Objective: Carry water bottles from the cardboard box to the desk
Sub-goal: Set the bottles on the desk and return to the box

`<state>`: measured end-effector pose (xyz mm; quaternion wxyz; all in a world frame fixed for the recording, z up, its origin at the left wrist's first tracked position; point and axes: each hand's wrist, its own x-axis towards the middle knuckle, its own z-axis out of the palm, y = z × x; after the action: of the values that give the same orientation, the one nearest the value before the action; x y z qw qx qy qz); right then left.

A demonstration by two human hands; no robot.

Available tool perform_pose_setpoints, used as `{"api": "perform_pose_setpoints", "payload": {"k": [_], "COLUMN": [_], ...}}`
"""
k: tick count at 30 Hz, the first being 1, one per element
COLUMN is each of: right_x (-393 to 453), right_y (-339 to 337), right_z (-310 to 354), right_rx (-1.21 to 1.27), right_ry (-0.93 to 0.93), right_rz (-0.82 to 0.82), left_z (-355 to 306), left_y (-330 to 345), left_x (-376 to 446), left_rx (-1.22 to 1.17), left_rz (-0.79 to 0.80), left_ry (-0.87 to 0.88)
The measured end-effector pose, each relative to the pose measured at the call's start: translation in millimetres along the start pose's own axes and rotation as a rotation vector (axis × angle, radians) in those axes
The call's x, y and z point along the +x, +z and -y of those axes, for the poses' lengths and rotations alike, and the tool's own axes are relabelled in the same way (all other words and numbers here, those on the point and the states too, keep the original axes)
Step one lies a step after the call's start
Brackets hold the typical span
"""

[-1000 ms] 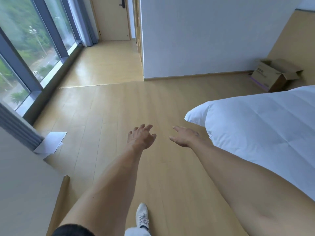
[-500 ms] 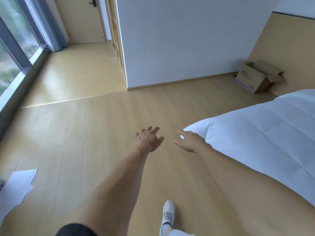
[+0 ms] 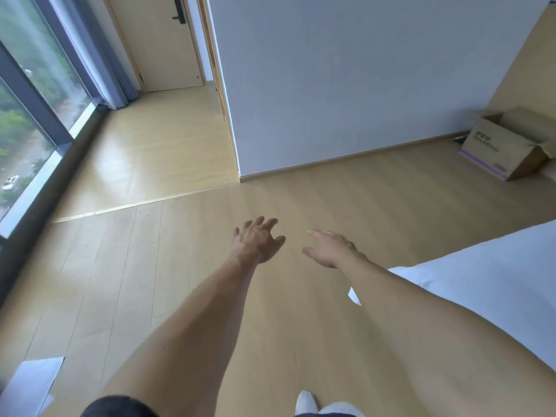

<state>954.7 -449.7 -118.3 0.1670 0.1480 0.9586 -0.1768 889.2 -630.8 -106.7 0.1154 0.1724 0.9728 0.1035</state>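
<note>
The cardboard box (image 3: pixel 502 147) sits on the wooden floor (image 3: pixel 346 200) at the far right, in the corner where the white wall (image 3: pixel 361 79) meets a tan wood panel (image 3: pixel 529 67), its flaps standing open and a purple stripe running along the bottom of its printed side. What it holds cannot be seen from here, and no bottle shows. The box lies well apart from both hands, far ahead and to the right of the fingers. The right hand (image 3: pixel 331 249) reaches out over the floor with its fingers (image 3: pixel 316 233) straight and relaxed, grasping nothing. The left hand (image 3: pixel 257 240) is just beside it, back of the hand up, its fingers (image 3: pixel 264 222) spread and loosely bent, also holding nothing. Both bare forearms stretch forward from the bottom edge of the view. A bed with a white duvet (image 3: pixel 496 284) fills the right side, its corner under the right forearm. A white shoe (image 3: pixel 307 403) shows at the bottom edge. To the left runs a tall window (image 3: pixel 27 94) with a grey curtain (image 3: pixel 99 55), and a closed wooden door (image 3: pixel 162 40) stands at the far end. A white sheet (image 3: pixel 36 383) lies on the floor at the lower left corner.
</note>
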Motion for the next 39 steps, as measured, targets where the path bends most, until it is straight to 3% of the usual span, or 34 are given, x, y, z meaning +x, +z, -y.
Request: {"api": "perform_pose_setpoints", "payload": {"k": [10,23,39], "right_x": [163,347,522], "right_y": [-62,-173,-250], "right_z": [8,-18,-164], "right_rx": [-0.049,0.035,0.191], "right_ry": [0.032,0.36,0.592], "right_rz": [-0.026,-0.175,-0.214], "left_z": [3,-27,-201], "left_y": [-20,-71,-63], "left_x": [188,462,692], "left_rx": [0.052,0.141,0.279], "left_rz": [0.061,0.175,0.205], "left_ry": [0.051,0.337,0.63]}}
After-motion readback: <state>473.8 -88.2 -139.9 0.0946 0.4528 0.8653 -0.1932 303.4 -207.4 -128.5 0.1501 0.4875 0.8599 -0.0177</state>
